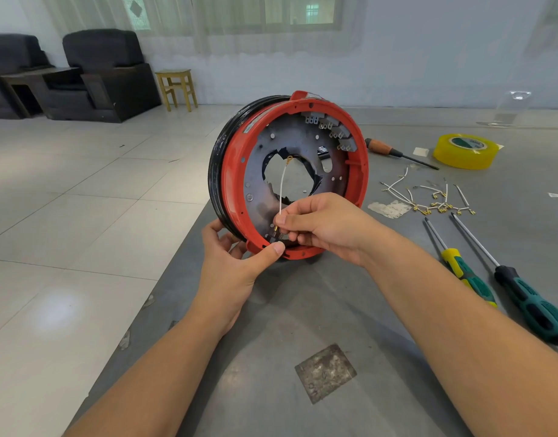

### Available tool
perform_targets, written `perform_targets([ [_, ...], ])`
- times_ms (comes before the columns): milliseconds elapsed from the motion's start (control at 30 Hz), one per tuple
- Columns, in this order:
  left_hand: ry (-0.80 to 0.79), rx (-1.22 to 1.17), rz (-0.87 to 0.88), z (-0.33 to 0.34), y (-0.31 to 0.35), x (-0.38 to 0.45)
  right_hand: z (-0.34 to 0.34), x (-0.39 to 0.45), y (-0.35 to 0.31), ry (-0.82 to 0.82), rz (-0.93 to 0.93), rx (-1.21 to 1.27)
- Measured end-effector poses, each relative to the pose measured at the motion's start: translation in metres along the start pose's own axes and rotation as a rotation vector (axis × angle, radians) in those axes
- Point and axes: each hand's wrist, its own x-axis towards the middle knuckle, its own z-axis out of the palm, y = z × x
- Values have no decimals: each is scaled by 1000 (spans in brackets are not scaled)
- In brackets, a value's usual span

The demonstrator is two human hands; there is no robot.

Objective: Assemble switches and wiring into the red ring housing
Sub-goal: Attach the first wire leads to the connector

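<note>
No lettering can be read: the label inside the yellow tape roll [466,150] and the red ring housing's [232,171] stickers are blurred.

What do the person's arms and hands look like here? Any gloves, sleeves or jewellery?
Both are bare. The left hand and right hand wear no gloves, and no rings show on the fingers in view. Neither wrist carries a watch or band. Both forearms are uncovered all the way to the bottom edge of the picture, so no sleeve is visible; anything worn higher up is out of frame.
</note>
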Motion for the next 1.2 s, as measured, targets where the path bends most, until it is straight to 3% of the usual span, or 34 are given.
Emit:
perform_targets([
  [1200, 42, 46, 21, 4, 5, -4, -1, -2, 1, 4, -33, -99],
])
